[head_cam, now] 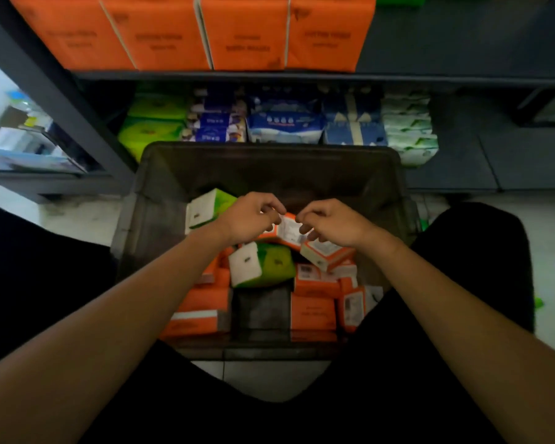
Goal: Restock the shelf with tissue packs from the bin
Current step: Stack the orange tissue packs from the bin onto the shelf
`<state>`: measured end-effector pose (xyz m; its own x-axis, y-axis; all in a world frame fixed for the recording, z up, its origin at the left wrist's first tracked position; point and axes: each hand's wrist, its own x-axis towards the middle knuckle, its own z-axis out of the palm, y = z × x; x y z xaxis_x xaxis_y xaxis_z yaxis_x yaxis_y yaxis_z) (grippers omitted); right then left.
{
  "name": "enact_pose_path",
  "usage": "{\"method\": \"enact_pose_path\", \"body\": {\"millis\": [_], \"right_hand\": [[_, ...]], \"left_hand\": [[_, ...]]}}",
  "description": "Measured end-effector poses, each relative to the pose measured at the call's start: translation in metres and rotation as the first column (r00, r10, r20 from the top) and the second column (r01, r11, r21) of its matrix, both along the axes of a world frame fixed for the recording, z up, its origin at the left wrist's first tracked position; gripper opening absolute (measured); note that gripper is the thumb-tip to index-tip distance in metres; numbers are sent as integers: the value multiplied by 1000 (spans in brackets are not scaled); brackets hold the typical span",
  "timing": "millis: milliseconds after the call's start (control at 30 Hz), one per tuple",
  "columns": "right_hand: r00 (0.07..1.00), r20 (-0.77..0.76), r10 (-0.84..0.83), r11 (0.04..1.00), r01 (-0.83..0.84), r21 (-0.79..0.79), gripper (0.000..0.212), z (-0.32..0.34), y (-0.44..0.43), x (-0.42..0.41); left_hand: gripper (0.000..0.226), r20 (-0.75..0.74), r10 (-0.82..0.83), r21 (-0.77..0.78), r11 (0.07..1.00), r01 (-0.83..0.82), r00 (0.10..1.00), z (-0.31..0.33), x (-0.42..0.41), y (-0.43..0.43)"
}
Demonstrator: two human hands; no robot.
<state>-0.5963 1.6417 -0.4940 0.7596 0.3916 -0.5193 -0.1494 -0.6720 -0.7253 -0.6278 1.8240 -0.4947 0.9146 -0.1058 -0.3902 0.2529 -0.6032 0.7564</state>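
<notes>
Left hand (253,219) & right hand (332,224), fingers curled, both pinch one small orange tissue pack w/ white end (289,231), just above other packs in the dark plastic bin (161,187), in front of dark metal shelf (205,75).

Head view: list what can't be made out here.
All in the head view:
- The held pack: mostly covered by the left hand and right hand.
- Print on the shelf packs: blurred.
- Their tops: cut off by the upper edge.
- Lowest packs in the bin: buried under others.

Bare forearms (135,302), no sleeves; black clothing (462,283) on legs.
</notes>
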Motion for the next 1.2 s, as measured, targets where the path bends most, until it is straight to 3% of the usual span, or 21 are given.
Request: {"method": "enact_pose_path", "body": {"millis": [133,300,567,767,900,1000,1200], "right_hand": [[999,-41,13,998,-15,-54,17,-23,-1,-2],[991,-125,-39,990,21,-139,16,-56,-5,0],[976,-187,-110,989,89,-114,19,-99,30,32],[939,-203,-279,958,256,-129,7,-152,60,42],[895,-208,-394,916,365,-166,44,-168,69,36],[860,-263,-437,899,421,-118,41,-172,73,33],[889,-264,-374,927,357,-112,39,-166,72,31]], "left_hand": [[18,-1,-43,84,996,43,999,-26,-6,4],[21,-107,-29,102,994,40,994,-62,-8,20],[21,-128,54,159,987,-33,990,-104,26,44],[34,-118,-7,196,980,30,993,-132,38,40],[39,-91,-24,178,983,40,996,-137,39,36],[42,-87,-32,133,990,44,996,-141,39,36],[35,-87,-8,45,999,12,996,-141,34,35]]}}
